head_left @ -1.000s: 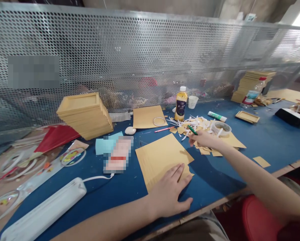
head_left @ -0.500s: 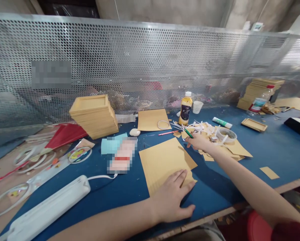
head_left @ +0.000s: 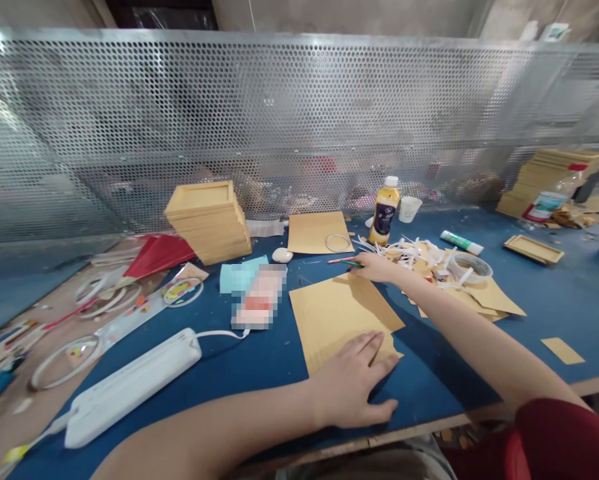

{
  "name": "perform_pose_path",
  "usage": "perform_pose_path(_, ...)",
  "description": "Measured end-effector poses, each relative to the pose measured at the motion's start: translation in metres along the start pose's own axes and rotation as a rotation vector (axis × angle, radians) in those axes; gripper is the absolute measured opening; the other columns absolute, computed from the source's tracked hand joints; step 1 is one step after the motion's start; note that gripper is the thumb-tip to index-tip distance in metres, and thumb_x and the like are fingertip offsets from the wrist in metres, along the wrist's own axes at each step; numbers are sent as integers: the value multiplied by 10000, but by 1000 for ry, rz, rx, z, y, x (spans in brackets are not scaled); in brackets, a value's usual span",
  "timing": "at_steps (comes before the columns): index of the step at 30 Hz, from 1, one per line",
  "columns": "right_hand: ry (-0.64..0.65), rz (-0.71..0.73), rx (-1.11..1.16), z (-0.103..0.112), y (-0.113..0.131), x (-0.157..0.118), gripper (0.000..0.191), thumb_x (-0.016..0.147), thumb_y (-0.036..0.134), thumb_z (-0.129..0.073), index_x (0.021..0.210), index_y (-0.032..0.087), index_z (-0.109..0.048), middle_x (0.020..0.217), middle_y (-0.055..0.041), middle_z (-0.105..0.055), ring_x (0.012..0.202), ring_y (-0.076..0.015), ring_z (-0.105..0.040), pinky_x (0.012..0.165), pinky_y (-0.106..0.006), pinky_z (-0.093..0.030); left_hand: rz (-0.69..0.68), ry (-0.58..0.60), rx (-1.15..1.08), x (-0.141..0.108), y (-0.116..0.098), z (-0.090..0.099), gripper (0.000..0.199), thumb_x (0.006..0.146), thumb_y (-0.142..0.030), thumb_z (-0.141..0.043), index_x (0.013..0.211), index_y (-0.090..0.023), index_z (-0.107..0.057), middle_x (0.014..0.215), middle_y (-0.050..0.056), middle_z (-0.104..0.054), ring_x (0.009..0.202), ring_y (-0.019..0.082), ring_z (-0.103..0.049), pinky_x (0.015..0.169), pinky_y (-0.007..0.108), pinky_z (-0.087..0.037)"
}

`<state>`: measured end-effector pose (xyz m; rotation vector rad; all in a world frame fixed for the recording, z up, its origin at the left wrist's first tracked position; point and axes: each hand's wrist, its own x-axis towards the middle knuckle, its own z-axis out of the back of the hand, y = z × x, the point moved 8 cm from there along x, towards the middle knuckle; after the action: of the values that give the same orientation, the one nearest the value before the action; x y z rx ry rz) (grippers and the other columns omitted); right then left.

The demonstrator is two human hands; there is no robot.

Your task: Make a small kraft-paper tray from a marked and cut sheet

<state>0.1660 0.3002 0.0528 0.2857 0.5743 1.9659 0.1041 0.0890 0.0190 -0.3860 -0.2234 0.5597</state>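
Note:
My left hand (head_left: 357,380) lies flat with fingers spread on a tan sheet of card (head_left: 324,310), pressing its near right part. My right hand (head_left: 377,268) is beyond the sheet's far edge, low over the blue table. Its fingers are closed on a thin green pen (head_left: 352,263), whose end points left. Just beside that pen lies a pink pen (head_left: 338,260). Under my right wrist and to its right is a heap of white paper strips and tan scraps (head_left: 419,257). The fingertips of my right hand are partly hidden.
A juice bottle (head_left: 384,212) and paper cup (head_left: 409,209) stand at the back. A stack of tan frames (head_left: 209,227) rises at left, near a phone (head_left: 259,300) and white power strip (head_left: 134,387). A tape roll (head_left: 472,268) and glue tube (head_left: 461,242) lie right. Perforated metal panels (head_left: 279,100) close the back.
My right hand has moved left from the strip heap to the pink pen, and the green pen has tipped lower. My left hand stays on the card. The camera view has turned slightly left.

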Motion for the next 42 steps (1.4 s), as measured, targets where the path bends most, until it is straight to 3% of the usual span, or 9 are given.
perform_pose_path(7,-26,-46,179,29,-8,-25,152,721,315,-677,766,170,-694,668,-4,-616,619,-155,-520,571,-249,-361,-133,-125,126,-2,-11,7,655,903,-462,-470,1425,-86,-351,1510,197,-296,1414,305,-247,1155,430,-253)
perform_pose_path(11,-181,-150,381,53,-25,-56,289,731,446,-643,869,192,-642,586,39,-492,480,-97,-401,455,-229,-284,-376,-258,281,-13,-39,19,496,937,-305,-412,1396,-115,-400,1506,149,-331,1417,254,-257,1164,377,-247)
perform_pose_path(15,-356,-278,590,44,-40,-97,333,752,479,-565,944,211,-519,526,91,-327,377,-64,-283,374,-207,-192,-505,-304,383,-23,-56,23,486,928,-295,-423,1382,-122,-429,1499,118,-356,1419,246,-258,1166,361,-250)
perform_pose_path(19,-365,-399,710,2,-50,-134,366,698,462,-604,921,212,-457,485,123,-290,328,-58,-280,333,-185,-172,-383,-331,372,-19,-49,27,475,930,-299,-423,1371,-123,-446,1491,124,-368,1405,241,-290,1160,362,-259)
perform_pose_path(24,-138,-505,736,-38,-52,-158,316,675,402,-672,843,212,-484,428,116,-399,310,-55,-305,317,-175,-195,-128,-268,289,-9,-24,21,524,912,-305,-443,1393,-101,-407,1502,157,-335,1399,262,-297,1153,402,-264)
perform_pose_path(27,-76,-494,587,-33,-50,-163,256,732,386,-643,860,201,-522,477,51,-561,334,-78,-379,330,-191,-252,3,-201,215,-5,-9,14,558,901,-358,-475,1391,-99,-404,1494,171,-345,1386,277,-322,1126,420,-312)
perform_pose_path(31,-297,-447,407,5,-53,-170,284,785,387,-588,992,193,-598,543,18,-607,390,-123,-477,372,-228,-337,57,-147,148,-3,0,10,563,893,-385,-498,1378,-108,-422,1489,167,-356,1382,276,-332,1120,424,-323)
perform_pose_path(37,-458,-291,853,22,-56,-180,353,870,394,-415,818,181,-692,796,-63,-657,693,-164,-607,559,-256,-455,41,-98,159,3,7,10,539,906,-400,-487,1350,-97,-457,1469,158,-392,1383,267,-332,1145,397,-284)
perform_pose_path(42,-342,-342,1069,-8,-52,-176,436,884,567,-453,844,204,-690,646,-31,-621,560,-140,-556,511,-256,-439,13,-31,190,11,11,10,545,935,-425,-451,1353,-75,-454,1444,170,-425,1350,271,-384,1133,382,-301)
